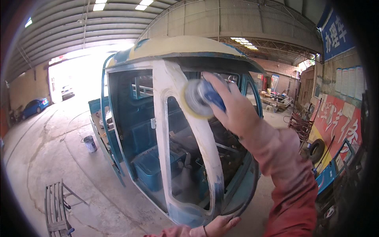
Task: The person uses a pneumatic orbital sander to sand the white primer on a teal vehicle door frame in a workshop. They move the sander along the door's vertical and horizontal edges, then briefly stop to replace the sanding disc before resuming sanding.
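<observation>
My right hand (233, 108) is wrapped round a blue-bodied disc sander (197, 98). Its round pad, smeared by motion, lies against the pale, filler-coated front pillar (207, 144) of a small vehicle cab. The pillar shows sanded white and cream patches, with blue paint left low down. At the lower edge my left hand (221, 226) closes on a dark hose (252, 193), which curves up along the cab's right side toward my right forearm. Part of the hose is hidden. The cab roof (173, 48) is cream with blue patches, and the window openings have no glass.
A slatted metal stand (57, 209) is on the concrete floor at lower left, a bucket (90, 144) beyond it. A thin line trails across the floor. On the right are a tyre (316, 150), a blue panel (327, 175) and a red signboard (339, 122). A blue car (35, 107) stands far left.
</observation>
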Action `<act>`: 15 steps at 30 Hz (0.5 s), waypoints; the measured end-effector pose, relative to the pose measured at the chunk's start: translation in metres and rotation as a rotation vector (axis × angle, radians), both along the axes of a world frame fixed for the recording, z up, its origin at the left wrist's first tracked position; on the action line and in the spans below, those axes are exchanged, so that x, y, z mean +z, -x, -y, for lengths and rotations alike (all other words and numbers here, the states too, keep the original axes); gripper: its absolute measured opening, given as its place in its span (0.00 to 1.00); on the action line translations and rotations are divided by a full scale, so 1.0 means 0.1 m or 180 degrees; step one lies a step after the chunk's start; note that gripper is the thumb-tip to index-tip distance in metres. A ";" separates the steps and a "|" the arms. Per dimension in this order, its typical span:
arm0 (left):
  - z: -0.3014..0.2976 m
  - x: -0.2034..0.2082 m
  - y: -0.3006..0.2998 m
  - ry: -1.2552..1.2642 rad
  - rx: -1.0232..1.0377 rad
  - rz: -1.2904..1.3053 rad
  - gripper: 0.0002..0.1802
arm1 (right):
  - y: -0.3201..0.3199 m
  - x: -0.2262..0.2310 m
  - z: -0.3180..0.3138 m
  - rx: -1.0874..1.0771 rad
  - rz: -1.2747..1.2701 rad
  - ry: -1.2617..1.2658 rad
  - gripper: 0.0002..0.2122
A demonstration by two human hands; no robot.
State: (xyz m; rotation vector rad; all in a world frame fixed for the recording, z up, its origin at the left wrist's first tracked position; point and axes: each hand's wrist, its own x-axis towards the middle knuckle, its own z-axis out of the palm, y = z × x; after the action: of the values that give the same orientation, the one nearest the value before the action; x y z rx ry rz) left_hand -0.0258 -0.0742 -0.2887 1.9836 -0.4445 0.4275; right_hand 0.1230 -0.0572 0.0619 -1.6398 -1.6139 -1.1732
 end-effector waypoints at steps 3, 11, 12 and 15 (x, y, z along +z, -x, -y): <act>0.18 -0.39 -0.03 -0.0730 -0.0518 0.0879 0.11 | 0.10 -0.49 0.45 0.0109 -0.0004 0.0330 0.37; 0.29 -0.32 -0.15 0.0465 -0.0043 -0.0989 0.14 | 0.07 -0.22 0.11 -0.0045 -0.0178 0.0271 0.37; 0.29 -0.27 -0.18 0.0816 -0.0010 -0.0859 0.14 | 0.03 -0.12 0.03 0.0050 -0.0075 0.0063 0.37; 0.26 -0.27 -0.24 0.1223 -0.0142 -0.0930 0.25 | -0.05 -0.08 0.04 0.0030 -0.0077 0.0040 0.36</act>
State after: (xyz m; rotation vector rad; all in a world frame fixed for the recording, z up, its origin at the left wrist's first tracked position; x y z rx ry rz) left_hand -0.0022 -0.1003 -0.3154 1.6253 -0.2022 0.1729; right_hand 0.1281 -0.0607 0.0541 -1.6462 -1.6156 -1.1365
